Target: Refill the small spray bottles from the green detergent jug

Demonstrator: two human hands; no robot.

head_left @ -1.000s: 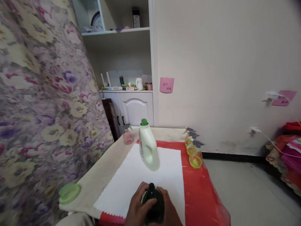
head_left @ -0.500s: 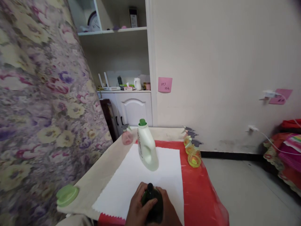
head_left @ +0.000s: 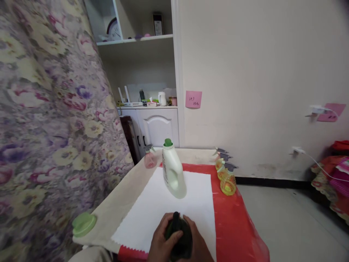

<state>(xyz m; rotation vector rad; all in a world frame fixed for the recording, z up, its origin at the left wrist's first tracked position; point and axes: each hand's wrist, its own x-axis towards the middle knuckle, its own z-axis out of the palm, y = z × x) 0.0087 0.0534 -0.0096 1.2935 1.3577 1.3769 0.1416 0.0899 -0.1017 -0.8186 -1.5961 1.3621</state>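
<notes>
At the bottom of the view both my hands wrap round a dark green bottle [head_left: 178, 236] with a black neck, held over the near edge of a white sheet [head_left: 152, 207]. My left hand [head_left: 162, 242] grips its left side, thumb across the front. My right hand [head_left: 200, 243] is closed on its right side. Beyond the dark bottle a white detergent jug with a green cap [head_left: 172, 170] stands upright on the sheet.
A red cloth [head_left: 234, 222] covers the table's right part. Yellow spray bottles [head_left: 227, 178] stand at its far right, a pink spray bottle [head_left: 149, 159] at the far left, a green lid [head_left: 83, 223] on the near left corner. A floral curtain [head_left: 49, 120] hangs left.
My hands and the dark bottle stay in the same grip. Only the view has shifted slightly.
</notes>
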